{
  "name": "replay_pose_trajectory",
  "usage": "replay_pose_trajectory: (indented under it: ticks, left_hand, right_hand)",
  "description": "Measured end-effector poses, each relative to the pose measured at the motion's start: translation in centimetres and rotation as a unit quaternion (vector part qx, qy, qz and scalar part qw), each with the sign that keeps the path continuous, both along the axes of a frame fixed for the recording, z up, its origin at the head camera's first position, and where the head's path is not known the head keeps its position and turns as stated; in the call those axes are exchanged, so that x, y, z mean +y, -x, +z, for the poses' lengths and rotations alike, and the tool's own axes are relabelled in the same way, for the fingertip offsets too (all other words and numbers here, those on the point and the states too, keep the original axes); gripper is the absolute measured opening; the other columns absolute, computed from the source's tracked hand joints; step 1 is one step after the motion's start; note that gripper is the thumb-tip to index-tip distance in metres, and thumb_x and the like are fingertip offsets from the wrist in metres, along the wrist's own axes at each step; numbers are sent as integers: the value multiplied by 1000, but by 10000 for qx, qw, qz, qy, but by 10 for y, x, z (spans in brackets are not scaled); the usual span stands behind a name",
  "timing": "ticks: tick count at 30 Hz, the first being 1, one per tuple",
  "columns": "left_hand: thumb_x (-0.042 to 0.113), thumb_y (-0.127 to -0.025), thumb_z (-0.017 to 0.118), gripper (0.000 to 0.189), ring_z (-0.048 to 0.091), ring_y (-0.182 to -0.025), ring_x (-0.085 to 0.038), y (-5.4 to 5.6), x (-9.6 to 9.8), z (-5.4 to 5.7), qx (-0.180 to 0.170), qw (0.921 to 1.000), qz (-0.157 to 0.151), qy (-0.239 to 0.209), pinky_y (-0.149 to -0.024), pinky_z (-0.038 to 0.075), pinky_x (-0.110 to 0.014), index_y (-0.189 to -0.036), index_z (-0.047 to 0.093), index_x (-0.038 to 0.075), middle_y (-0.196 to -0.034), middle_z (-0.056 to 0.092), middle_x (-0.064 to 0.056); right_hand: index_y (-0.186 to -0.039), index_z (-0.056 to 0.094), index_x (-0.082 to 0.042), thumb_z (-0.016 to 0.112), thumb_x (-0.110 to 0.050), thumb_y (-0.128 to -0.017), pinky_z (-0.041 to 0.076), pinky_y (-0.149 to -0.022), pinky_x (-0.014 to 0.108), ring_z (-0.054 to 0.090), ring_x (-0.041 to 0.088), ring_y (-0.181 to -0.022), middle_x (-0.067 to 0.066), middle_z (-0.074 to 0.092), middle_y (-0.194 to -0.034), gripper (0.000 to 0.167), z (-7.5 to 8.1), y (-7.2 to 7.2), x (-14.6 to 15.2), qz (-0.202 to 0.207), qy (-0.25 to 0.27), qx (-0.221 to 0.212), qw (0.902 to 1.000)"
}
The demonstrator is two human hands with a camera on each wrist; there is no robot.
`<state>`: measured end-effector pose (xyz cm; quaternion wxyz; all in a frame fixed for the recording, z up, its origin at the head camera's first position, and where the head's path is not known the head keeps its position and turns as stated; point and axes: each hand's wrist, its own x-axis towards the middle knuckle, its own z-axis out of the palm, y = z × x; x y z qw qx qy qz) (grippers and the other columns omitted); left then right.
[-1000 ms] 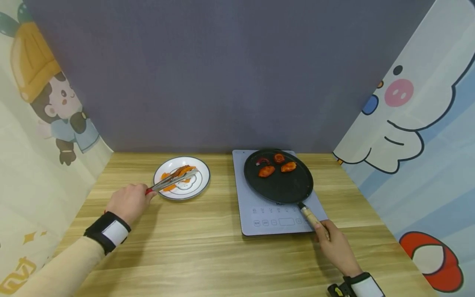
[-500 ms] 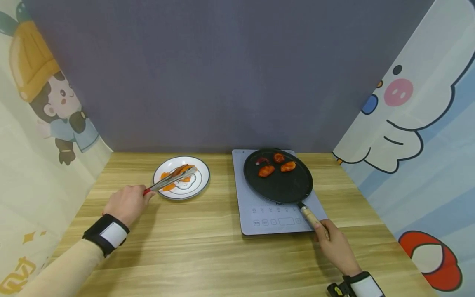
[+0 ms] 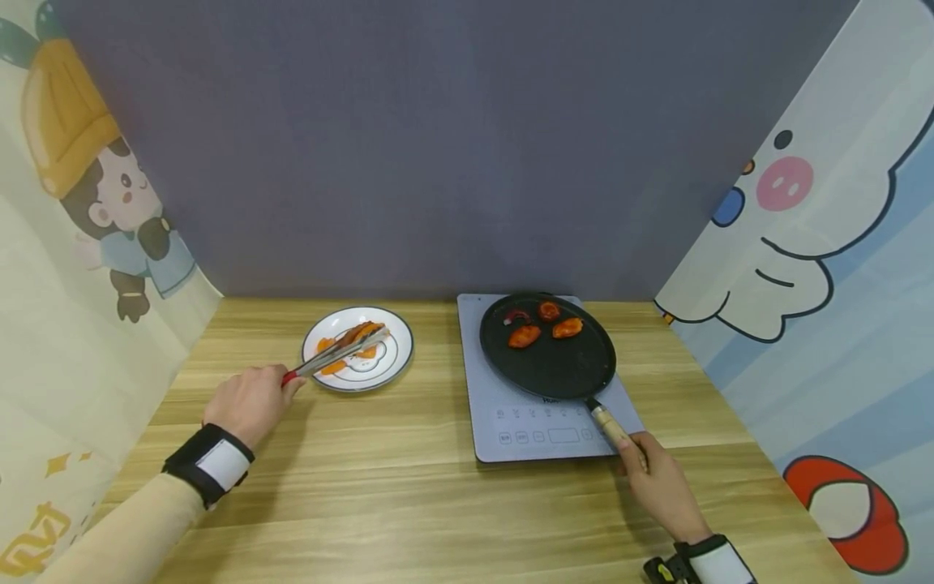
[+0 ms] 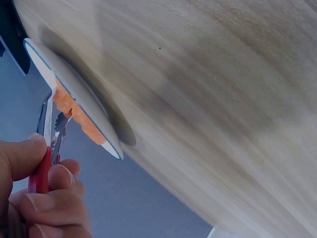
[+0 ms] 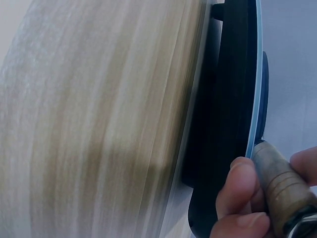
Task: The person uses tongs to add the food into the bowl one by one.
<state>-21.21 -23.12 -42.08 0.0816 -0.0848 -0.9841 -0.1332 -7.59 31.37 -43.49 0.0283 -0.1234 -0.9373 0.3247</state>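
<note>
My left hand (image 3: 251, 403) grips metal tongs (image 3: 337, 354) by their red handles (image 4: 40, 173). The tongs' tips reach over a white plate (image 3: 397, 357) with a dark rim, at a brown-and-orange food piece (image 3: 360, 332); whether they pinch it I cannot tell. Orange slices (image 3: 333, 367) lie beside it on the plate. To the right, my right hand (image 3: 662, 487) holds the wooden handle (image 3: 609, 426) of a black flat pan (image 3: 558, 369). In the pan lie several reddish-brown food pieces (image 3: 524, 337), one of them dark and curled.
The pan sits on a flat grey induction cooker (image 3: 490, 405) with touch buttons near its front edge. Both stand on a wood-grain table (image 3: 409, 503). A dark grey panel (image 3: 409, 162) rises behind, and printed curtains (image 3: 839, 324) flank the sides.
The tongs' tips have shifted very slightly left over the plate. The right hand, the pan and its food have stayed put.
</note>
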Motion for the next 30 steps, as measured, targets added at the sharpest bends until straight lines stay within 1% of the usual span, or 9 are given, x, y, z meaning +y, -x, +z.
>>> replay_pose_trajectory:
  ticks: [6,9,14,20,25,30]
  left_hand:
    - [32,-101,64,34,49,-53,-24,0,0,2,-32,10000,69,-51,-45,32,-36,-82,67,4,-61,54,-6]
    - [33,-100,64,35,48,-52,-24,-1,1,2,16,10000,79,-41,-44,32,-36,-82,67,4,-61,54,-6]
    - [35,-100,65,35,49,-50,-25,-3,4,1,147,9999,53,-47,-43,32,-38,-81,67,4,-61,55,-8]
    - [34,-99,66,34,49,-51,-24,-4,8,0,115,9999,57,-110,-44,33,-38,-84,68,4,-62,55,-8]
    - [34,-99,66,33,49,-49,-25,-4,13,0,320,9994,5,-157,-43,31,-38,-87,70,3,-60,53,-7]
    - [33,-98,68,30,50,-47,-25,-5,22,-1,437,9988,-43,-206,-41,32,-38,-88,70,4,-59,54,-7]
  right_hand:
    - [-114,58,0,45,-34,-110,41,-54,27,51,11,-62,12,68,-87,37,-2,0,0,-27,-14,11,10000]
    - [-114,58,1,45,-34,-110,41,-54,27,51,12,-61,12,68,-87,37,-2,0,0,-33,5,16,10000]
    - [-111,59,0,46,-32,-110,41,-53,27,50,11,-60,12,67,-85,34,-3,1,0,-17,-25,142,9999]
    - [-111,59,0,47,-32,-110,41,-53,27,50,10,-60,11,67,-84,34,-3,1,0,-18,-21,162,9999]
    - [-112,59,1,46,-31,-110,42,-53,27,52,10,-60,12,67,-85,34,-2,1,-1,-14,59,136,9999]
    - [-112,59,1,47,-30,-110,42,-54,27,51,10,-60,12,68,-85,32,0,1,-2,-9,40,132,9999]
